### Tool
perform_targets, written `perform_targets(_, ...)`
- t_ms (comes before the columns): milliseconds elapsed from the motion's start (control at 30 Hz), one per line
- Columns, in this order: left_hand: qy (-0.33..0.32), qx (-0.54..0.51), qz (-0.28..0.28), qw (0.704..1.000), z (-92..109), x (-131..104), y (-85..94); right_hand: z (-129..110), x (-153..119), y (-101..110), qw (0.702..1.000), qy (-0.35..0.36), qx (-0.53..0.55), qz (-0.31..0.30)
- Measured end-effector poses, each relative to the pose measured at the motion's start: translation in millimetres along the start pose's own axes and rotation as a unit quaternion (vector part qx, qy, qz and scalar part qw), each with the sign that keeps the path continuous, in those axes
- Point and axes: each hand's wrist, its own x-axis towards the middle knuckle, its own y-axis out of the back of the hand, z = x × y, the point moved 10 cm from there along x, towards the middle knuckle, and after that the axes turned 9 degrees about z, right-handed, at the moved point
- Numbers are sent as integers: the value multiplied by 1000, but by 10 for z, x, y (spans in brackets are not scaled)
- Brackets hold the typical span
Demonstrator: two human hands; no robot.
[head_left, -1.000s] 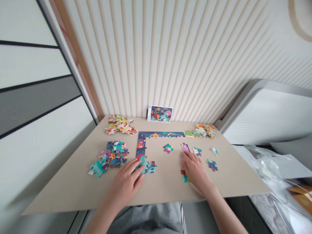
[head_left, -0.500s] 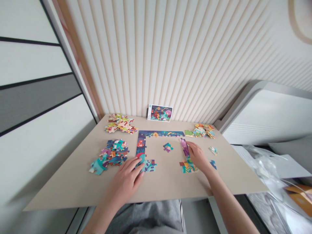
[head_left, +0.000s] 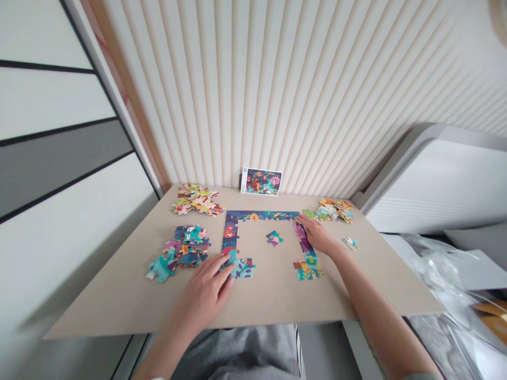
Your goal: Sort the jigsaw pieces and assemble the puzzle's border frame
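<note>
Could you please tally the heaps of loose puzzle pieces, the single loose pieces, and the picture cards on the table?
Heaps of loose cardboard pieces: 3 (blue-teal heap, yellow-red heap, orange-green heap)
Single loose pieces: 2 (purple-teal piece, small teal-white piece)
Colourful picture cards: 1
Total: 6

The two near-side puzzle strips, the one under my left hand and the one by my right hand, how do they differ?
The left strip joins the top border at its corner; the right strip reaches up towards that border's right end, but whether they interlock cannot be told. The left hand rests on the left strip's near end; the right hand touches the right strip's far end. Both run front to back and end in teal leafy pieces.
</note>
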Motion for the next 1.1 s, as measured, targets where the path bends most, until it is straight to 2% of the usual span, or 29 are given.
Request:
perform_targets(167,16,2,0,1000,-12,-3,13,21,22,-137,1000,-4,7,1)
perform_targets(500,16,5,-11,1000,12,2,40,-148,-202,-50,1000,-4,-10,-21)
perform_targets(567,13,6,-7,1000,22,7,50,-146,-233,37,999,-29,-25,-2)
perform_targets(700,8,6,5,1000,26,15,59,-107,-337,219,987,-129,-89,40)
perform_targets(900,1,2,7,1000,20,14,47,-289,-370,153,967,-208,-147,15)
perform_targets(1100,-2,3,7,1000,23,14,49,-299,-329,108,961,-236,-141,40)
